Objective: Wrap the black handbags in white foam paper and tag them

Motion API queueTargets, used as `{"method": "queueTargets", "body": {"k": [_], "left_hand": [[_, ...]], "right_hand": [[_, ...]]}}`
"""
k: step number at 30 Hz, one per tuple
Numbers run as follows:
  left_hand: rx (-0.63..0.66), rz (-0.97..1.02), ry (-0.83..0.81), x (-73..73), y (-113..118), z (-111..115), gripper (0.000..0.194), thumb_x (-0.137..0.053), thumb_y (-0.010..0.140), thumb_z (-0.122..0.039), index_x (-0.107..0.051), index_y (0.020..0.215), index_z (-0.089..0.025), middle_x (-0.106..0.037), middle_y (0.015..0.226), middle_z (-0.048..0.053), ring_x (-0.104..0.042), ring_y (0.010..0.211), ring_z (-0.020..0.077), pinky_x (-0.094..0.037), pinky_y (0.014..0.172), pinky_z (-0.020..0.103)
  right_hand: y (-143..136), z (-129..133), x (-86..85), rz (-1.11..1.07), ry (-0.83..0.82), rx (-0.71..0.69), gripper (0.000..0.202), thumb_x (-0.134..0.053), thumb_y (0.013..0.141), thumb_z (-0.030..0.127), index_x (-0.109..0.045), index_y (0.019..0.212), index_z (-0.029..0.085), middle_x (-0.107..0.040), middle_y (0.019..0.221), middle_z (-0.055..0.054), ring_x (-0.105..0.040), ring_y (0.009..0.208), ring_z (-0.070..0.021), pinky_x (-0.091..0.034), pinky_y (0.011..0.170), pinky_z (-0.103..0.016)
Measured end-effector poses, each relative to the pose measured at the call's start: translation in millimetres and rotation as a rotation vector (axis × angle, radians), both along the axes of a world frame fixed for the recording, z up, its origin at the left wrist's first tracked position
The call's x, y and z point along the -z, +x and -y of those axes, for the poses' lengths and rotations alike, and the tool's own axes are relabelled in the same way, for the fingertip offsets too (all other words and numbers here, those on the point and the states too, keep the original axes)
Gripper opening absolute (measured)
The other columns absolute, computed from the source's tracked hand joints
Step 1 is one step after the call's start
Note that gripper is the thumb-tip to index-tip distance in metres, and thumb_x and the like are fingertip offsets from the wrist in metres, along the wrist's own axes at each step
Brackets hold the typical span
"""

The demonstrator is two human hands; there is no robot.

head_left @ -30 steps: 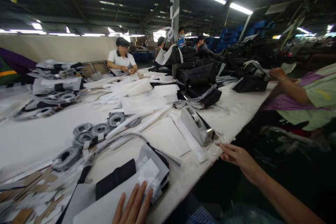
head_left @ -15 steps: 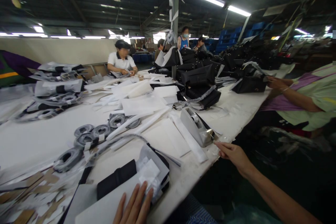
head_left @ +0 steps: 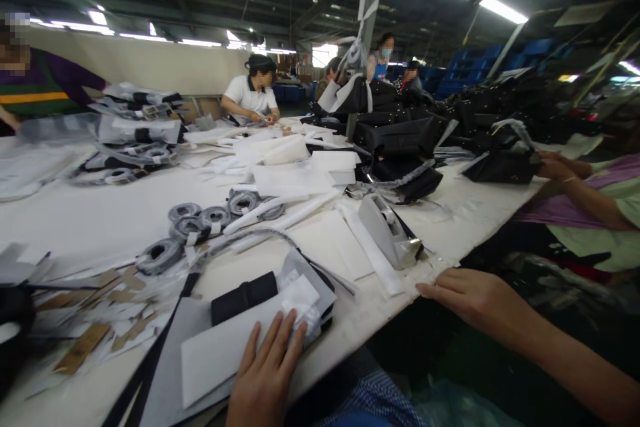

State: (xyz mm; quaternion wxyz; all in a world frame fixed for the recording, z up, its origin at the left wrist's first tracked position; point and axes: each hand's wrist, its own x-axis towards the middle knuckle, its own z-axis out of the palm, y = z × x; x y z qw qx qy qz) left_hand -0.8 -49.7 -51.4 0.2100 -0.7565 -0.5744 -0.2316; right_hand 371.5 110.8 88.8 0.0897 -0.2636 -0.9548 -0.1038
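Note:
My left hand (head_left: 270,363) lies with its fingers spread on a white foam sheet (head_left: 220,353) and a crumpled tissue piece (head_left: 300,297). Beneath them is a bag part in grey wrapping, with a black rolled piece (head_left: 244,298) beside the sheet. At the table's front edge, my right hand (head_left: 465,290) has thumb and fingers pinched together; whatever is between the fingertips is too small to make out. A grey tape dispenser (head_left: 389,232) stands just beyond that hand, to its left.
Wrapped strap coils (head_left: 161,255) and white paper sheets (head_left: 290,180) lie mid-table. Black bags (head_left: 400,140) are piled behind. Cardboard scraps (head_left: 83,347) cover the left front. A person in white (head_left: 253,95) sits across; another person's hands (head_left: 553,167) hold a black bag at right.
My right hand has moved slightly right and away from the dispenser, along the table edge. My left hand stays on the sheet. The view has turned left, bringing a person at far left into sight.

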Motion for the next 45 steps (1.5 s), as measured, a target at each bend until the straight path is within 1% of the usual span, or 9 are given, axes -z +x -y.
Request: {"method": "queueTargets", "body": {"k": [5, 9, 11, 14, 20, 28, 33, 38, 45], "left_hand": [[-0.067, 0.038, -0.027, -8.2, 10.7, 3.0, 0.041, -0.036, 0.103, -0.018, -0.058, 0.137, -0.028, -0.054, 0.148, 0.0, -0.049, 0.137, 0.0195, -0.018, 0.125, 0.043], [-0.087, 0.135, 0.066, -5.0, 16.5, 0.3, 0.037, -0.034, 0.106, -0.029, -0.064, 0.128, -0.027, -0.061, 0.14, 0.0, -0.053, 0.133, 0.0187, -0.02, 0.125, 0.043], [-0.09, 0.142, 0.078, -3.2, 17.7, -0.2, 0.036, -0.037, 0.105, -0.03, -0.064, 0.127, -0.027, -0.062, 0.139, 0.001, -0.054, 0.133, 0.0193, -0.021, 0.125, 0.044], [-0.096, 0.128, 0.067, -1.9, 18.2, 0.1, 0.032, -0.043, 0.103, -0.029, -0.064, 0.128, -0.027, -0.061, 0.14, 0.002, -0.053, 0.133, 0.0207, -0.025, 0.124, 0.047], [-0.095, 0.135, 0.099, -1.5, 19.2, -0.6, 0.028, -0.049, 0.101, -0.028, -0.064, 0.125, -0.025, -0.062, 0.139, 0.004, -0.054, 0.132, 0.0224, -0.027, 0.123, 0.049], [-0.106, 0.161, 0.148, 0.1, 20.1, -1.8, 0.023, -0.051, 0.1, -0.029, -0.066, 0.117, -0.024, -0.061, 0.139, 0.005, -0.055, 0.131, 0.0218, -0.022, 0.124, 0.047], [-0.105, 0.184, 0.142, -2.0, 19.5, 0.0, 0.026, -0.049, 0.101, -0.03, -0.065, 0.12, -0.025, -0.063, 0.135, 0.005, -0.052, 0.133, 0.0209, -0.023, 0.124, 0.045], [-0.089, 0.108, 0.109, -5.7, 18.7, -1.3, 0.025, -0.049, 0.101, -0.031, -0.067, 0.117, -0.025, -0.051, 0.15, 0.002, -0.048, 0.137, 0.0227, -0.018, 0.125, 0.048], [-0.116, 0.078, 0.165, 4.3, 22.9, -6.9, 0.021, -0.053, 0.1, -0.032, -0.068, 0.113, -0.027, -0.06, 0.14, 0.0, -0.059, 0.125, 0.0197, -0.018, 0.125, 0.048]], "right_hand": [[-82.1, 6.8, -40.8, 0.143, -0.311, -0.383, 0.023, -0.049, 0.1, 0.018, -0.07, 0.104, 0.024, -0.065, 0.073, -0.003, -0.06, 0.07, -0.0172, -0.04, 0.064, -0.03], [-149.9, 2.9, -59.0, 0.244, -0.702, -0.484, 0.019, -0.058, 0.097, 0.03, -0.073, 0.089, 0.024, -0.066, 0.07, -0.001, -0.062, 0.071, -0.0143, -0.04, 0.064, -0.025], [-180.9, -7.2, -57.5, 0.293, -0.785, -0.525, 0.018, -0.064, 0.094, 0.034, -0.075, 0.085, 0.024, -0.067, 0.069, -0.001, -0.062, 0.068, -0.0131, -0.04, 0.065, -0.023], [-222.2, -26.6, -43.9, 0.372, -0.75, -0.573, 0.016, -0.07, 0.088, 0.036, -0.077, 0.083, 0.023, -0.069, 0.066, 0.0, -0.061, 0.063, -0.0132, -0.039, 0.061, -0.023], [-283.1, -45.1, -16.9, 0.594, -0.458, -0.657, 0.011, -0.075, 0.08, 0.033, -0.077, 0.075, 0.023, -0.071, 0.065, -0.002, -0.06, 0.06, -0.0157, -0.03, 0.055, -0.026], [-322.4, -46.9, -2.2, 0.787, -0.263, -0.701, 0.014, -0.077, 0.078, 0.037, -0.077, 0.072, 0.024, -0.072, 0.068, -0.002, -0.06, 0.06, -0.0169, -0.021, 0.053, -0.03], [-328.5, -51.9, 4.5, 0.832, -0.271, -0.69, 0.011, -0.079, 0.077, 0.038, -0.079, 0.078, 0.026, -0.074, 0.068, -0.001, -0.06, 0.06, -0.0159, -0.022, 0.053, -0.028], [-332.5, -55.0, 9.3, 0.85, -0.282, -0.687, 0.014, -0.079, 0.077, 0.041, -0.08, 0.08, 0.027, -0.074, 0.067, -0.001, -0.061, 0.061, -0.0164, -0.023, 0.053, -0.027], [-339.5, -62.3, 6.5, 0.838, -0.418, -0.648, 0.019, -0.08, 0.077, 0.045, -0.081, 0.086, 0.029, -0.074, 0.07, 0.001, -0.062, 0.063, -0.0148, -0.026, 0.054, -0.025]]}}
